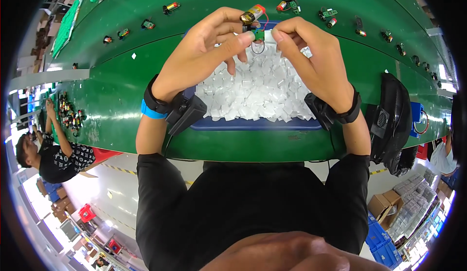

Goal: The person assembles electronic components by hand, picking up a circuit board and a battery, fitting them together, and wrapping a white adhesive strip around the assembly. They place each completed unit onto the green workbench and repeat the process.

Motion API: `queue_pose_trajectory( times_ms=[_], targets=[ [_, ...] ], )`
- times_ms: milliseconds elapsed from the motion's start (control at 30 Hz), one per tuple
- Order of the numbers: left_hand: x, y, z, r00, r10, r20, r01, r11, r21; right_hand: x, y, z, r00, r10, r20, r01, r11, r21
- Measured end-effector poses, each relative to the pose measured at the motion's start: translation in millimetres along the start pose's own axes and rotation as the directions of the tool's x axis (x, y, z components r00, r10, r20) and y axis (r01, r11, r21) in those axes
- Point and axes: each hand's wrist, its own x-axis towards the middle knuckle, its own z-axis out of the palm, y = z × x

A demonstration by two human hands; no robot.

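My left hand (206, 52) pinches a small circuit board assembly by its green board (260, 34), above the far part of a blue tray (258, 124). A cylindrical battery (253, 14) with a gold wrap and red end is joined to the board by a red wire, and a dark wire loops below. Close to the board's right side, my right hand (316, 52) has its thumb and forefinger pressed together. Whatever they pinch, if anything, is too small to make out. Many small white pieces (258, 88) fill the tray beneath both hands.
More battery-and-board assemblies (171, 7) lie spaced along the green worktop (121, 96). At the left, a person (53, 154) sits by a heap of assemblies (70, 113). A black bag (395, 115) and a blue box (417, 118) lie to my right.
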Motion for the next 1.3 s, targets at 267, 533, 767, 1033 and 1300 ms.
queue_pose_trajectory(
  times_ms=[267,533,767,1033,1300],
  targets=[
    [2,5,-8,0.988,-0.154,0.023,0.154,0.988,-0.020,6,9,3,0.895,-0.439,-0.079,0.387,0.852,-0.352],
    [2,-7,-5,0.999,-0.031,-0.032,0.034,0.995,0.094,3,17,7,0.868,-0.489,-0.092,0.416,0.815,-0.404],
    [-1,-4,1,0.996,0.076,-0.050,-0.059,0.960,0.275,6,22,0,0.998,0.053,-0.042,-0.045,0.986,0.158],
    [-3,-3,-2,1.000,-0.019,-0.022,0.023,0.982,0.185,15,40,-6,0.976,0.039,-0.214,-0.046,0.999,-0.027],
    [-8,-10,19,0.994,0.068,-0.087,-0.040,0.956,0.290,10,18,2,0.990,-0.126,0.068,0.108,0.969,0.224]
  ],
)
